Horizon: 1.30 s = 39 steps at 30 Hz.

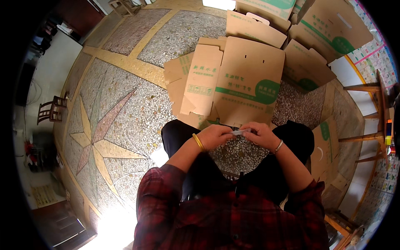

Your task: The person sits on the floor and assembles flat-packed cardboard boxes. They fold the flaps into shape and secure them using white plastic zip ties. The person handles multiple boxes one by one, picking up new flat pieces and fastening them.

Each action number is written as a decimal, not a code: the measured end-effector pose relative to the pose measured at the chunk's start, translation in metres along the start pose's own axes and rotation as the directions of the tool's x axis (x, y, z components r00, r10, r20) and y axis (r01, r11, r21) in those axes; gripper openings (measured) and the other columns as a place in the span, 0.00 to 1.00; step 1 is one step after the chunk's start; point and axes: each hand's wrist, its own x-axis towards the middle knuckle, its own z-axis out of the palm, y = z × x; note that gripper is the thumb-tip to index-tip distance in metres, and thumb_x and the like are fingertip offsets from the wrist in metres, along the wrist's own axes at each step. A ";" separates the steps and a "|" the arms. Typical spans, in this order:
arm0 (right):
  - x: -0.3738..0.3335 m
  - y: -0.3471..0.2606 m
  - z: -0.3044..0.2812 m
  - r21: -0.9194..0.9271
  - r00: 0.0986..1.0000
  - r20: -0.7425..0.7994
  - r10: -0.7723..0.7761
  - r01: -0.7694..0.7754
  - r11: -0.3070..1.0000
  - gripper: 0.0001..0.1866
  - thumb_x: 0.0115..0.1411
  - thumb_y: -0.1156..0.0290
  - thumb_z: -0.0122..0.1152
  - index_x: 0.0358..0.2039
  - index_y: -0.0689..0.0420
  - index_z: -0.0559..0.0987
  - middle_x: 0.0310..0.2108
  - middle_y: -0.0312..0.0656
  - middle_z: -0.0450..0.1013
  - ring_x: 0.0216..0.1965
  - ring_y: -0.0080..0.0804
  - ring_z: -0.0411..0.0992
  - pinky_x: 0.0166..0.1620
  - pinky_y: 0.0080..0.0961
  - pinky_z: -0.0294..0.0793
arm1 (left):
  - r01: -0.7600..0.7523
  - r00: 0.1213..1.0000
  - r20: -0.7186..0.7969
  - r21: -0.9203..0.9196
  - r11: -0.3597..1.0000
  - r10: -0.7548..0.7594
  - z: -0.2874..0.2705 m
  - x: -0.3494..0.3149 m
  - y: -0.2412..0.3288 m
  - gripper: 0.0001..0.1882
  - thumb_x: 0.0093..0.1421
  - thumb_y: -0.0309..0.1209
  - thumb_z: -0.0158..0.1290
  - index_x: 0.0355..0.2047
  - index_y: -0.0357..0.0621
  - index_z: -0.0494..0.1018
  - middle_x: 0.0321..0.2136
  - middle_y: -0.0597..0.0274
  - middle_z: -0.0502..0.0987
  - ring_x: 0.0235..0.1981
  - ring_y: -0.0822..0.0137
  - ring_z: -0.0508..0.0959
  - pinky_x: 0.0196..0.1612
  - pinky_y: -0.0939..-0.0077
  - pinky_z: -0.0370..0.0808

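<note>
Above my lap, my left hand (213, 136) and my right hand (262, 135) face each other, fingers bent in a pinch. Between their fingertips they hold a small, pale, narrow strip (238, 132), too small to tell its exact kind. Just beyond my hands lies a brown cardboard box sheet (246, 75) with green print, partly unfolded, its near edge close to my knees. A narrower cardboard flap (203, 79) sits along its left side.
More cardboard boxes (331, 29) stand stacked at the far right, and another cardboard piece (323, 146) lies right of my knee. A wooden chair frame (362, 135) stands at the right edge. Far left is a small wooden chair (52, 109) on the speckled stone floor (137, 108).
</note>
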 end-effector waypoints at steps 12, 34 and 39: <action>0.118 0.140 -0.137 0.180 0.651 -0.626 0.429 -0.414 0.892 0.17 0.52 0.68 0.51 0.40 0.63 0.73 0.29 0.42 0.72 0.27 0.30 0.69 0.33 0.27 0.68 | 0.069 0.890 -0.279 -0.699 0.712 -0.360 -0.024 0.057 -0.068 0.12 0.62 0.35 0.42 0.36 0.41 0.71 0.16 0.69 0.69 0.12 0.81 0.61 0.16 0.89 0.57; 0.191 0.276 -0.250 0.465 0.453 -0.591 0.668 -0.485 0.741 0.29 0.50 0.55 0.57 0.48 0.62 0.68 0.34 0.43 0.71 0.24 0.29 0.67 0.25 0.26 0.66 | 0.218 0.886 -0.082 -0.796 0.565 -0.457 -0.034 0.121 -0.085 0.12 0.61 0.34 0.42 0.36 0.41 0.71 0.18 0.69 0.69 0.13 0.82 0.60 0.16 0.89 0.56; 0.183 0.215 -0.249 0.558 0.584 -0.418 0.696 -0.439 0.704 0.22 0.50 0.58 0.60 0.43 0.56 0.71 0.25 0.34 0.67 0.16 0.20 0.58 0.16 0.19 0.55 | 0.203 0.894 -0.114 -0.759 0.619 -0.433 -0.031 0.119 -0.085 0.13 0.62 0.34 0.41 0.37 0.40 0.71 0.19 0.68 0.70 0.13 0.81 0.60 0.17 0.88 0.57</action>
